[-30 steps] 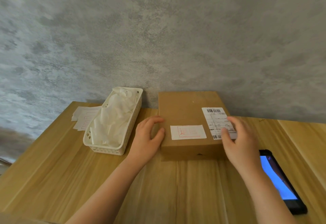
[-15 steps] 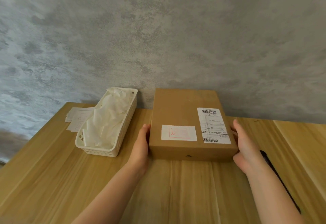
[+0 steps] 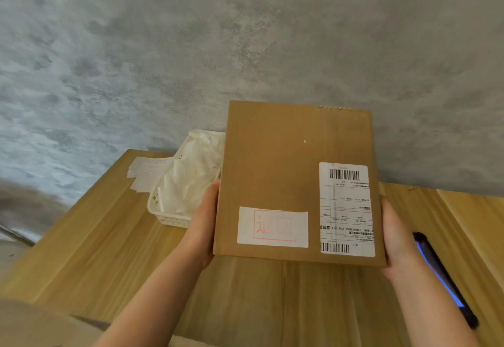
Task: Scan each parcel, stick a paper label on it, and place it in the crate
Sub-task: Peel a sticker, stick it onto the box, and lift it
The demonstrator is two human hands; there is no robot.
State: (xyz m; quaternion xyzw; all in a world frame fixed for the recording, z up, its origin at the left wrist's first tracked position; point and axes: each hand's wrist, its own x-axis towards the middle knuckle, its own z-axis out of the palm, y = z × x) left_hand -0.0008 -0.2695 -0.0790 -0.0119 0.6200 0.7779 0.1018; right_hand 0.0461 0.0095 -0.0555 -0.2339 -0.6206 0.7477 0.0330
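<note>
Gripping one parcel (image 3: 272, 172) between two hands: left (image 3: 204, 226), right (image 3: 398, 245); two labels.

One view only, head-worn, wide-angle. Looks forward and slightly down from the near edge of the desk (image 3: 103, 251) toward the grey wall (image 3: 245, 32) behind it. Close range: forearms enter from the bottom edge. Horizon tilted, straight lines bowed by the lens. Wall fills the upper half, desk the lower.

The parcel (image 3: 286, 169) sits between both hands, basket (image 3: 169, 217) to its left, phone (image 3: 441, 273) to its right.
</note>
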